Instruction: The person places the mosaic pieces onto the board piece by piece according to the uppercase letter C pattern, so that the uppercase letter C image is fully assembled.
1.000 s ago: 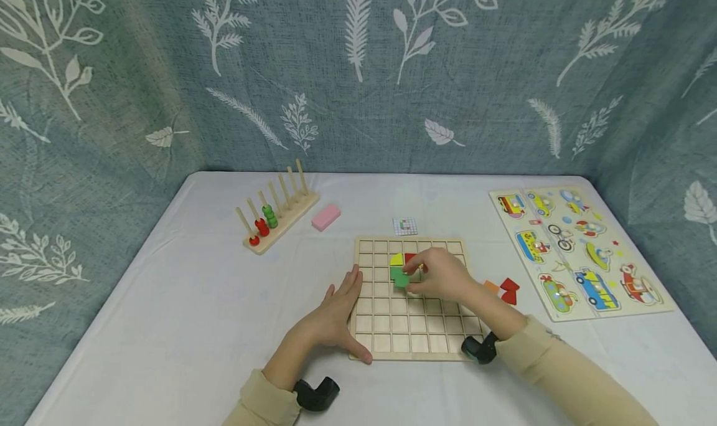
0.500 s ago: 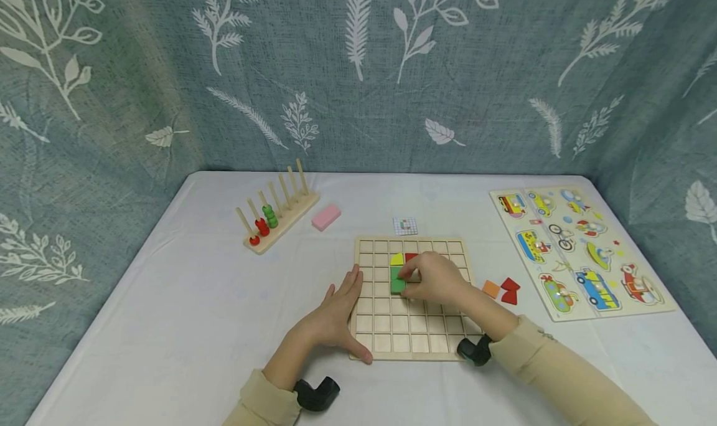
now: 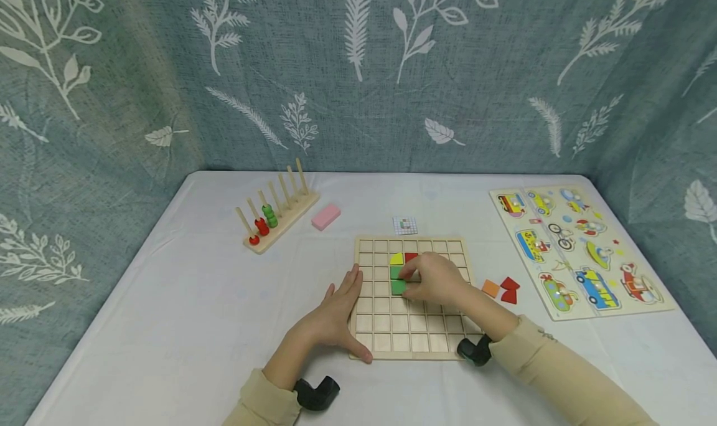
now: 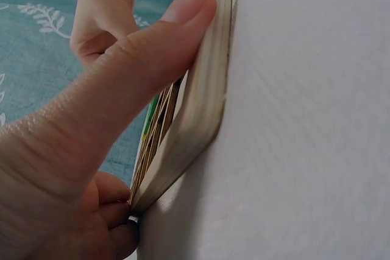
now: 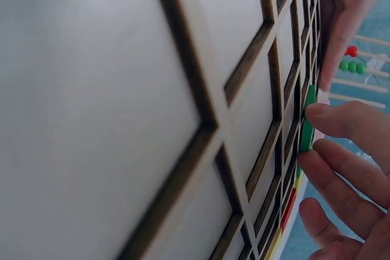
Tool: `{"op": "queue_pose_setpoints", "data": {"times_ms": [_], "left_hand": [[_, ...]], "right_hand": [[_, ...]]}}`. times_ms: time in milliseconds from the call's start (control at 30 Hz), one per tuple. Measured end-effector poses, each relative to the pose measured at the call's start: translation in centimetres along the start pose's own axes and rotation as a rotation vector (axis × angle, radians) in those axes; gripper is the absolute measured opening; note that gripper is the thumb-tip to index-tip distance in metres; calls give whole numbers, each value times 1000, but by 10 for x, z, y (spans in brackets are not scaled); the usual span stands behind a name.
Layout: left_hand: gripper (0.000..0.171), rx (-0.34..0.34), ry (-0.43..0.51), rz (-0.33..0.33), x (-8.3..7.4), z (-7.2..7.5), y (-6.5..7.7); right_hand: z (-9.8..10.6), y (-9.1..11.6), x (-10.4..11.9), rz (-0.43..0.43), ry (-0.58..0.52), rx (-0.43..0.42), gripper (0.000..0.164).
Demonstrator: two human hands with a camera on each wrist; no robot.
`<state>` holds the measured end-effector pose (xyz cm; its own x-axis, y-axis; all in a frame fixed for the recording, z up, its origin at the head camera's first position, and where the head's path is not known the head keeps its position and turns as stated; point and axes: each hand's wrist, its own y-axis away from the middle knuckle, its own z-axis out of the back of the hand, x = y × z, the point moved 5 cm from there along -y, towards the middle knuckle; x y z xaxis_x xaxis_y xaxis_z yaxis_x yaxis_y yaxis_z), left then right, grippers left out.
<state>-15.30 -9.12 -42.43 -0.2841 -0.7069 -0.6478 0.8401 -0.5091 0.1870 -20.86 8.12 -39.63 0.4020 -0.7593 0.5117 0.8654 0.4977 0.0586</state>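
Observation:
A wooden grid board (image 3: pixel 392 342) lies on the white table. My left hand (image 3: pixel 335 317) rests along its left side, fingers stretched out against the edge. In the left wrist view the thumb (image 4: pixel 189 13) presses on the board's near rim. Over the grid, my right hand (image 3: pixel 439 278) pinches a green square tile (image 3: pixel 398 287) between thumb and fingers, at a cell of the board. Right above it sits another green tile (image 3: pixel 395 272), partly behind the fingers. A yellow rounded piece (image 3: pixel 396 260) and a red piece (image 3: pixel 411 257) fill cells in the row above.
Right of the board lie an orange square (image 3: pixel 490 288) and red pieces (image 3: pixel 510 284). A small pattern card (image 3: pixel 405 226) lies behind it. Further out are a pink block (image 3: pixel 326 217), a peg stand (image 3: pixel 288 219) with red and green beads, and a vehicle puzzle board (image 3: pixel 577 258).
The right hand has shifted slightly down and brought the tilted green tile flat and square into line below the other green one. The left hand has stayed where it was.

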Motion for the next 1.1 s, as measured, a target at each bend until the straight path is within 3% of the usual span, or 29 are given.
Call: {"op": "queue_pose_setpoints", "data": {"times_ms": [800, 1100], "left_hand": [[138, -1, 4, -1, -1, 1, 1], [137, -3, -8, -13, 0, 0, 0]], "right_hand": [[1, -1, 0, -12, -27, -6, 23], [9, 3, -1, -50, -30, -12, 31]]}}
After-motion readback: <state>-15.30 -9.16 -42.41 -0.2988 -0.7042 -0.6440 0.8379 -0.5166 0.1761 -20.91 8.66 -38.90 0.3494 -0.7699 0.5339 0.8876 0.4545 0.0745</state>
